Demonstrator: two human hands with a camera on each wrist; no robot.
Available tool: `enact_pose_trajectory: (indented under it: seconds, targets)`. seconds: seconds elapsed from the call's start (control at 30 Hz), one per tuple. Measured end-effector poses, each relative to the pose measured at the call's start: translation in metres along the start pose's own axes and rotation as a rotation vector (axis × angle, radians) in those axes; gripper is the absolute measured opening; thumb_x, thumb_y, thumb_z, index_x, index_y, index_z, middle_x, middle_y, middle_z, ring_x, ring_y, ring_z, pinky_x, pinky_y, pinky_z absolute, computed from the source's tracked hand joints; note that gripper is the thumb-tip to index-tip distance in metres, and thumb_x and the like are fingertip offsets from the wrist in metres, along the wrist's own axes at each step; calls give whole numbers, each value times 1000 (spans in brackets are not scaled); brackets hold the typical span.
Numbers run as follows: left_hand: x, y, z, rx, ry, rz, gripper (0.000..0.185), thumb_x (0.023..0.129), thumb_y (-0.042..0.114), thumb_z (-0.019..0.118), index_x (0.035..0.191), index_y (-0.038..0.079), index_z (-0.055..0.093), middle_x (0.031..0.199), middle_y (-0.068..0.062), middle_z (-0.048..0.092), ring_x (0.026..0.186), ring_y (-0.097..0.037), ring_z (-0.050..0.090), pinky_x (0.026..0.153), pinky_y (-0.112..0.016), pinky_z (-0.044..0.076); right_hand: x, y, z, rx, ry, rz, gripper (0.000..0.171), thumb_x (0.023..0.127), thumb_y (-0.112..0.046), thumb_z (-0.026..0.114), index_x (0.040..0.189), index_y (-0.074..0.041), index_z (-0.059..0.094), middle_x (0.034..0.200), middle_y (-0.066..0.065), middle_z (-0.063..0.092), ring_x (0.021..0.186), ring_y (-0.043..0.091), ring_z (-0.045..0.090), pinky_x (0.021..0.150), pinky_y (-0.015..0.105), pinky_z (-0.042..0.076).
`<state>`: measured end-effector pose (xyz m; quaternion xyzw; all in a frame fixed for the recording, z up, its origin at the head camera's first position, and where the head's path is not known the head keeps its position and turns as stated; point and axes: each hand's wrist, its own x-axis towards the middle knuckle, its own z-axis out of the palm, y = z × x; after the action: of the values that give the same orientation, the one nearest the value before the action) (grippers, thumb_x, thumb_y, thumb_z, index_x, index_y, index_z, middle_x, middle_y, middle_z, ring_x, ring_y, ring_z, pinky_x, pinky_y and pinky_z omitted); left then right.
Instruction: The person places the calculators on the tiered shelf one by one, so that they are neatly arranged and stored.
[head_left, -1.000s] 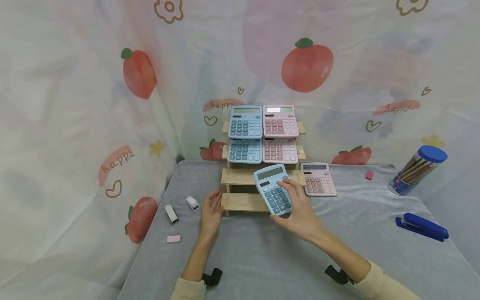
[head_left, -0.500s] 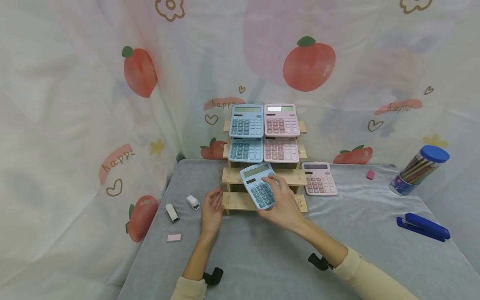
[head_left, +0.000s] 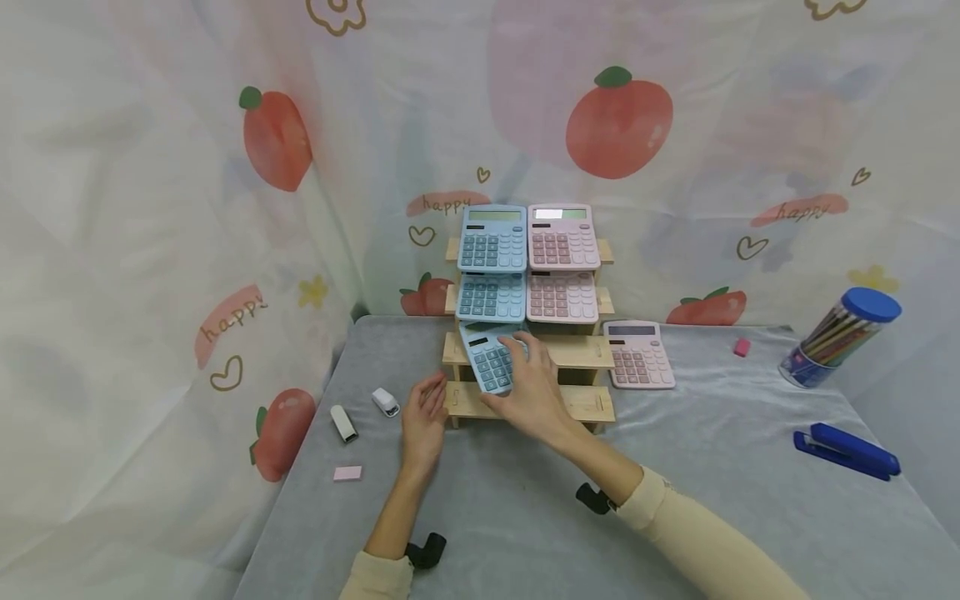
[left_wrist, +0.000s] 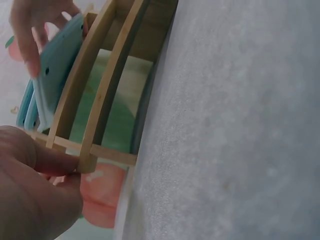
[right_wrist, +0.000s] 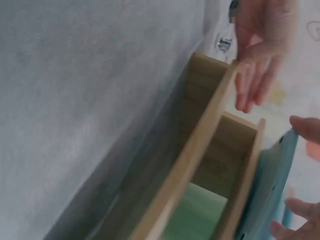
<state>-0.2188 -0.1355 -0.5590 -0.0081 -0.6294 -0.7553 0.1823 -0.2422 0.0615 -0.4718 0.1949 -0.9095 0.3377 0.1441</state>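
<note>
My right hand (head_left: 536,392) grips a light blue calculator (head_left: 491,362) by its sides, with thumb and fingers spread across it. Tilted, the calculator is at the left part of the third tier down of a wooden stepped rack (head_left: 577,350); in the left wrist view its back (left_wrist: 60,65) leans close to the slats. At the rack's front left corner, my left hand (head_left: 423,425) pinches the wood between thumb and fingers, as the left wrist view shows. Blue calculators (head_left: 492,242) and pink calculators (head_left: 562,242) stand side by side on the two upper tiers.
Another pink calculator (head_left: 640,357) lies right of the rack. A pen cup (head_left: 836,342), a blue stapler (head_left: 847,450) and a small pink block (head_left: 742,347) are farther right. On the left lie a white mini stapler (head_left: 386,402), a whitish stick (head_left: 344,424) and a pink eraser (head_left: 347,473).
My right hand has carried the blue calculator leftward and back, from the rack's front right to the left part of the third tier. The left hand has stayed at the rack's corner.
</note>
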Motion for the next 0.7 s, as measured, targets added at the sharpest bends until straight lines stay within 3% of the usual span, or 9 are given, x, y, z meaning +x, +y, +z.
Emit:
enact_pose_trajectory:
  seconds: [0.13, 0.27, 0.4, 0.57, 0.7]
  targets:
    - [1, 0, -1, 7, -12, 8, 66, 79, -39, 41, 137, -11, 53, 147, -28, 54, 141, -39, 51, 115, -33, 45, 7, 0, 17, -58, 57, 6, 92, 74, -36, 96, 149, -10, 48, 154, 20, 38, 143, 45, 34, 117, 64, 29]
    - [2, 1, -3, 14, -13, 25, 65, 79, -39, 42, 136, -11, 54, 146, -28, 55, 140, -41, 51, 114, -33, 45, 14, -5, 31, -127, 93, 25, 87, 81, -49, 88, 146, -7, 48, 155, 22, 36, 142, 56, 33, 117, 68, 31]
    - [3, 0, -6, -4, -24, 47, 64, 79, -39, 41, 136, -12, 53, 145, -30, 55, 139, -43, 51, 115, -36, 44, 18, -8, 37, -101, 97, 7, 84, 87, -51, 82, 147, -4, 47, 158, 25, 32, 142, 63, 30, 117, 73, 30]
    - [3, -1, -4, 6, -38, 32, 65, 79, -39, 40, 136, -12, 54, 145, -29, 55, 140, -42, 51, 116, -37, 43, 13, -1, 34, -55, 100, -1, 81, 89, -47, 82, 148, -5, 47, 160, 24, 30, 147, 51, 34, 118, 66, 35]
    - [3, -1, -2, 15, -21, 32, 67, 77, -41, 40, 135, -12, 55, 144, -29, 56, 139, -42, 52, 115, -37, 44, 5, 8, 23, -23, 143, -24, 77, 89, -43, 83, 147, -5, 49, 160, 23, 34, 141, 43, 44, 110, 62, 44]
